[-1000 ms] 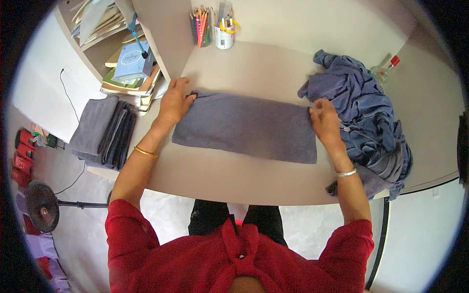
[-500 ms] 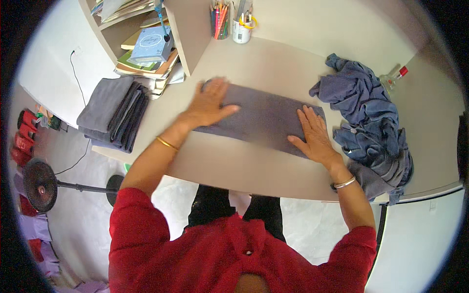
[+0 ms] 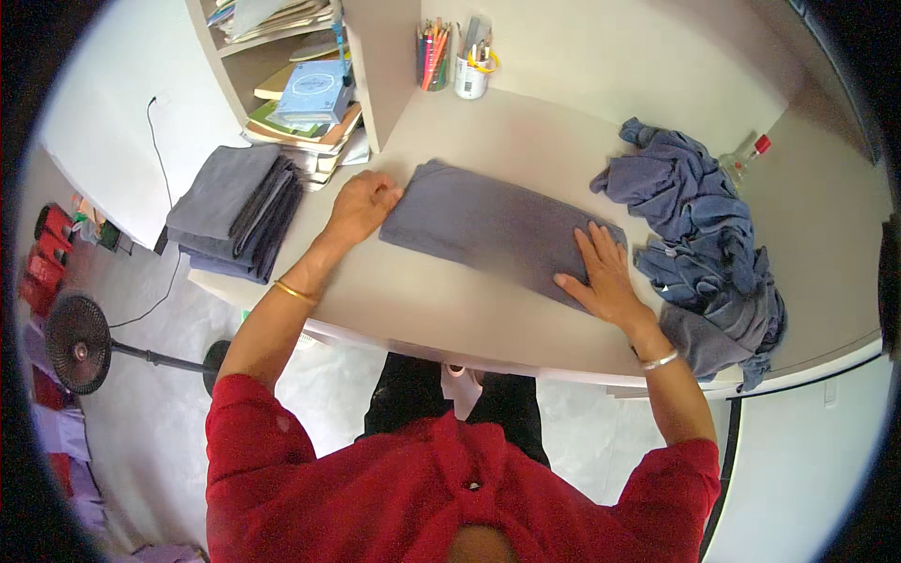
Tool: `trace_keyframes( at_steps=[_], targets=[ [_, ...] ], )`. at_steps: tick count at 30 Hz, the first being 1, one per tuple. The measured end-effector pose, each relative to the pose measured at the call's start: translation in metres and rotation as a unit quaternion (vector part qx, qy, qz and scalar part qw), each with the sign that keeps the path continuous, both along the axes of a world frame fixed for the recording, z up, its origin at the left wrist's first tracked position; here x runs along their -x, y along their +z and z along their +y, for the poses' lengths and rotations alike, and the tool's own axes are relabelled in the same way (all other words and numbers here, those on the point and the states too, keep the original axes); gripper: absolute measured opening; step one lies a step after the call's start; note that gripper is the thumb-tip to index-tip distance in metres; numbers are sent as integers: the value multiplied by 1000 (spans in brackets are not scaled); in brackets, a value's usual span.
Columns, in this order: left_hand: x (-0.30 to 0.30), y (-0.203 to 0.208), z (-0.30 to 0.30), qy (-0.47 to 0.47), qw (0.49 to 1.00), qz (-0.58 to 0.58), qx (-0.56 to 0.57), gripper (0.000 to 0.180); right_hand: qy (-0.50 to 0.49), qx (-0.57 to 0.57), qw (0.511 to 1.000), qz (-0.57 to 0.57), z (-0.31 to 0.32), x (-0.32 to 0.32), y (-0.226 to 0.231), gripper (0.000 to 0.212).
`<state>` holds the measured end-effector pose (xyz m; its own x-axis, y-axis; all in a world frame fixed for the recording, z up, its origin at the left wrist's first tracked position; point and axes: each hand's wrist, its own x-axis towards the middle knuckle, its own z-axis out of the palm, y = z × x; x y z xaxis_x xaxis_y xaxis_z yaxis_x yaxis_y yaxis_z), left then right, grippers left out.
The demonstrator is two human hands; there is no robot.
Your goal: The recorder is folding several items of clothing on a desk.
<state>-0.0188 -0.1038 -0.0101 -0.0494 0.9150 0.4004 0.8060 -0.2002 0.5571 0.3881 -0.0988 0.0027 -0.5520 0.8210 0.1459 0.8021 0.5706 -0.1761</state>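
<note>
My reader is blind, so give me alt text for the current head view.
Right hand spread on a flat, rectangular grey-blue cloth, left hand at the cloth's left end, on a beige desk. A stack of folded grey cloths sits left; a crumpled blue fabric heap lies right.

Matt grey-blue folded cloth (image 3: pixel 497 225) on a smooth, faintly glossy counter (image 3: pixel 422 291)

The folded cloth looks soft, finely napped and dull; by the counter's left edge, the cloth stack (image 3: pixel 225 202) has the same fuzzy, flat finish, and toward the right edge the crumpled cloth heap (image 3: pixel 699 220) is matt too, rough with wrinkles. Near the far edge, the pencil cup (image 3: pixel 434 75) is clear and shiny, glass or plastic; the white cup (image 3: pixel 471 83) beside it looks smooth. By the far right corner, the see-through bottle (image 3: pixel 737 167) gleams under its red cap (image 3: pixel 762 144). The gold-coloured bangle (image 3: pixel 296 293) and silver-coloured bangle (image 3: pixel 660 359) look like polished metal.
</note>
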Motion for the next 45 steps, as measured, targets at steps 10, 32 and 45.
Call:
trace_keyframes(
  at_steps=[10, 32, 45],
  targets=[
    [-13, 5, -42, 4, 993, -84, 80, 15, 107, -18, 994, 22, -37, 19, 5, 57],
    [-16, 13, -36, -18, 990, -122, 74, 18, 95, -32, 995, 20, -41, 20, 2, 47],
    [-7, 33, -46, -24, 988, -64, 136, 26, 145, 41, 987, 55, -47, 9, 25, 36]
  ],
)
